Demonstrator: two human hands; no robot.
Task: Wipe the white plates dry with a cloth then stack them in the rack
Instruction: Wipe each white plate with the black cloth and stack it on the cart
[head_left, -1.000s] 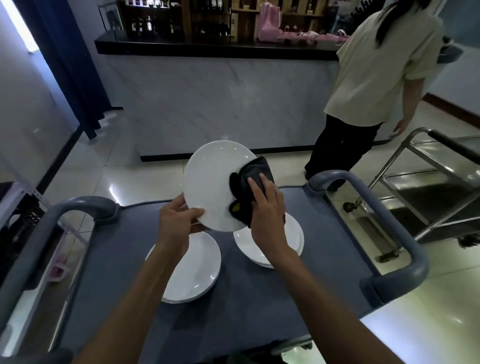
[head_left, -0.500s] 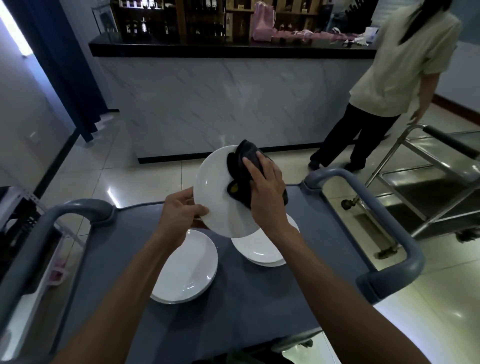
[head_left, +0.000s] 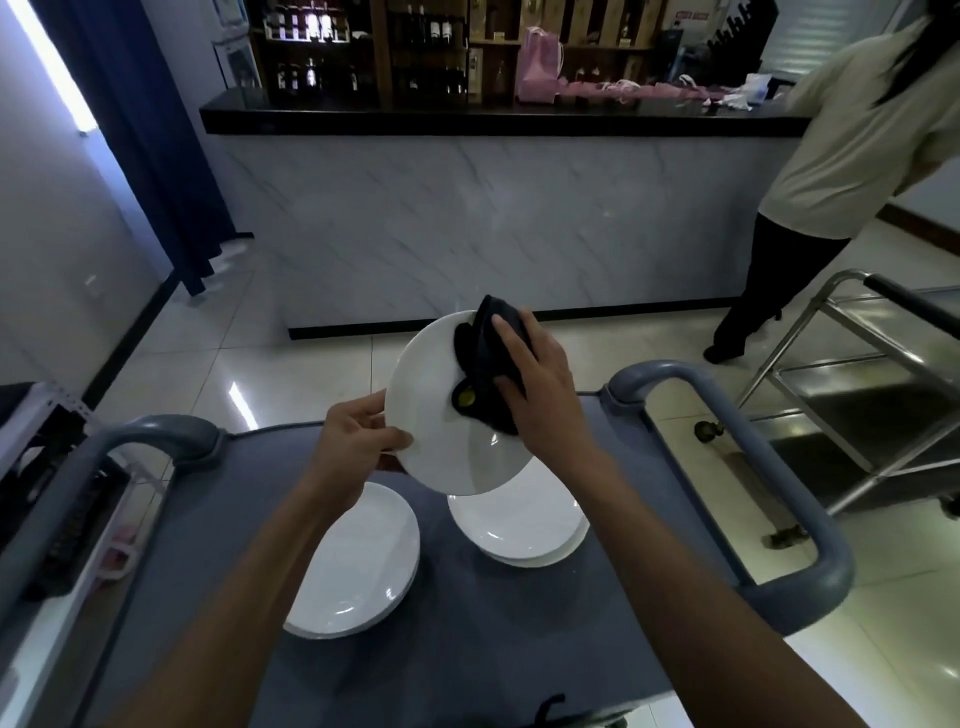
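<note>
At frame center my left hand (head_left: 358, 441) pinches the round white ceramic plate (head_left: 441, 415) by its rim, tilted; my right hand (head_left: 540, 384), fingers nearly flat, presses the dark folded cloth (head_left: 485, 364) on it. Best: sweep to rim, rotate, hold firm.

A plate (head_left: 441, 415) is held tilted above the far middle of the cart top (head_left: 493, 623), the left hand (head_left: 358, 441) at its left rim and the right hand (head_left: 540, 395) pressing a cloth (head_left: 485, 364) against its upper right face. Below it on the cart lie two plate stacks, the left stack (head_left: 358, 561) nearer, the right stack (head_left: 519, 525) farther. Beyond the cart stands a counter (head_left: 493, 218); a metal trolley (head_left: 883, 389) stands right, with a person (head_left: 831, 156) at the far right.
</note>
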